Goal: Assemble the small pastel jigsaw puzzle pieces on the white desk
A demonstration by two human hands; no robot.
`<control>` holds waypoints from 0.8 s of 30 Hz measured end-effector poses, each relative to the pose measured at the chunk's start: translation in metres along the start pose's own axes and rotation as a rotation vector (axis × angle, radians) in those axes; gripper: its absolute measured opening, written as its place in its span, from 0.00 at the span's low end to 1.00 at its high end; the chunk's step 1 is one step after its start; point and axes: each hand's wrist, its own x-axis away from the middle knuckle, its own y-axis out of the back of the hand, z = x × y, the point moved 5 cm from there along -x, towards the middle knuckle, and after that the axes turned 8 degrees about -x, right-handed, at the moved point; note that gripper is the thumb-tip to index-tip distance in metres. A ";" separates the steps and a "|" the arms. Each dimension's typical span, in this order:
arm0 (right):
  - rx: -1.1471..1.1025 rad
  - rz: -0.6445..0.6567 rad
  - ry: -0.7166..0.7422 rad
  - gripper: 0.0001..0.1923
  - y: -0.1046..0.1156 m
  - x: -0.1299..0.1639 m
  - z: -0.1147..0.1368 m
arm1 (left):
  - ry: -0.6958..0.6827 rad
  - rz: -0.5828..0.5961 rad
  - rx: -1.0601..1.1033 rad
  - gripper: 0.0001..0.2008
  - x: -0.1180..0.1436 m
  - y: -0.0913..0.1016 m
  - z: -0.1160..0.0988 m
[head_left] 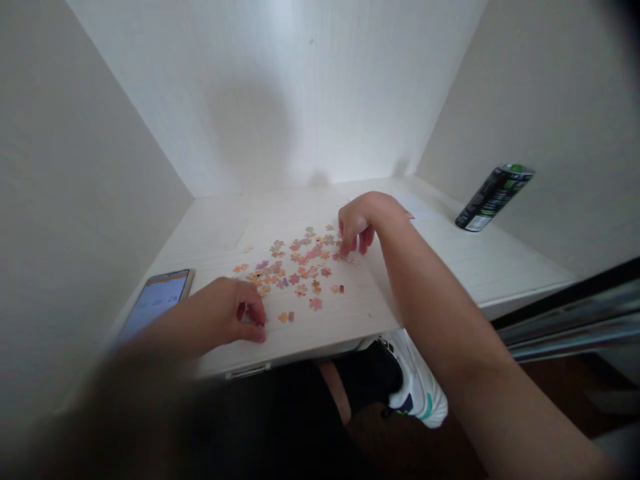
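Curled fingertips (pixel 345 248) on scattered puzzle pieces (pixel 300 267)

1. Desk (pixel 500 263) – white, wood-grained, set in an alcove.
2. Walls (pixel 75 200) – plain white on three sides; the back wall is brightly lit at the top, with a soft shadow at its middle.
3. Floor (pixel 565 387) – dark brown, seen below the desk edge.

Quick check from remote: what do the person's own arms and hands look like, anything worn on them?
Both forearms are bare, with no sleeves in view. The left hand and right hand wear no gloves, and no rings, watch or bracelet show. A pinkish nail shows at the right hand's edge. The left arm nearest the camera is blurred, so details there are unclear.
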 end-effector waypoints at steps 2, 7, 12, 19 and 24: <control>-0.013 -0.052 0.027 0.28 -0.004 0.005 0.002 | -0.034 -0.012 -0.016 0.07 0.001 0.002 -0.002; 0.053 -0.339 0.174 0.21 -0.022 0.020 -0.017 | -0.065 -0.273 -0.021 0.11 0.010 0.016 0.006; -0.067 -0.643 0.450 0.18 -0.055 0.029 -0.037 | -0.123 -0.597 -0.017 0.12 0.023 0.028 0.019; -0.241 -0.806 0.543 0.09 -0.075 0.020 -0.046 | -0.165 -0.797 0.065 0.10 0.037 0.035 0.023; -0.261 -0.810 0.565 0.13 -0.077 0.014 -0.049 | -0.329 -0.684 0.170 0.06 0.034 0.017 -0.007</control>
